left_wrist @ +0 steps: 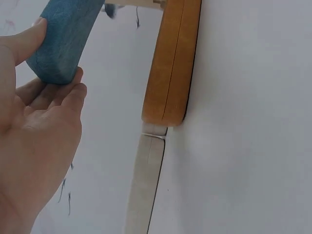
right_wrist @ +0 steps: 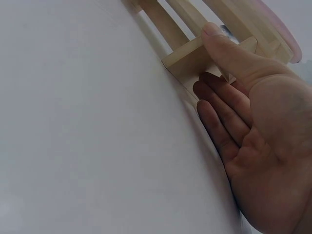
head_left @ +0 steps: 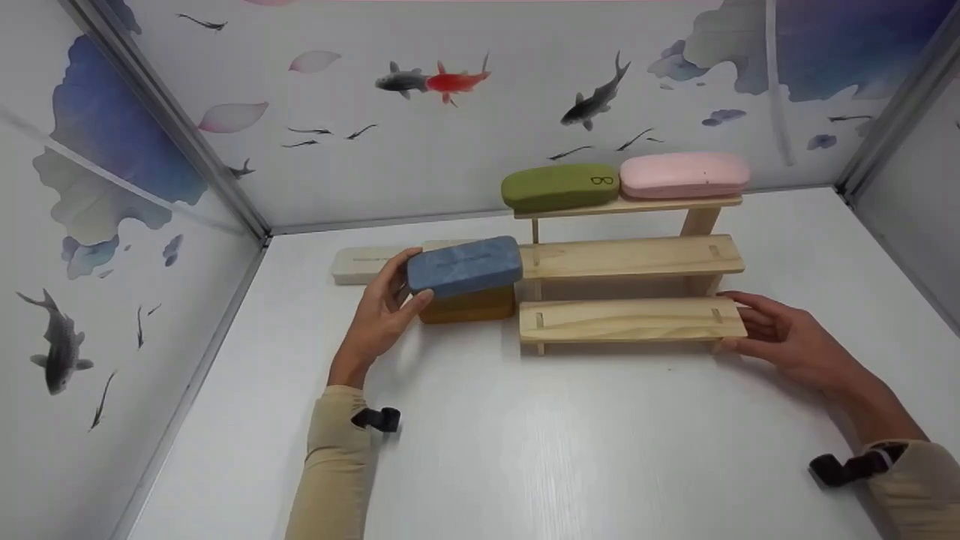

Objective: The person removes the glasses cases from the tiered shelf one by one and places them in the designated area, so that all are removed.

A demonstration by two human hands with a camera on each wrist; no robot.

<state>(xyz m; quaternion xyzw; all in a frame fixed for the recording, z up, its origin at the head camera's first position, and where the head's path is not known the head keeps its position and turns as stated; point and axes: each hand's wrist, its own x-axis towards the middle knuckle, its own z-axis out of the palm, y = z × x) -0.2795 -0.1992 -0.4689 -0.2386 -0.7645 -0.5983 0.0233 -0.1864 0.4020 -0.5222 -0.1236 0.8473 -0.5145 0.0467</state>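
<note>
My left hand [head_left: 382,319] holds a blue glasses case [head_left: 465,266] by its left end, thumb in front and fingers behind. The case is raised and tilted in front of an orange-brown glasses case [head_left: 469,306] on the table, partly hiding it. At the right, my right hand [head_left: 787,341] grips the end of the lowest shelf of a three-tier wooden rack [head_left: 634,321], its thumb at the front edge and its fingers at the side and back. On the top tier sit a green glasses case [head_left: 559,187] and a pink glasses case [head_left: 684,176].
Behind the brown case, at the left, lies a cream case [head_left: 358,266]; a second pale case [head_left: 442,244] shows partly beside it. White panels printed with fish [head_left: 592,97] enclose the white table [head_left: 600,442] at the back and sides.
</note>
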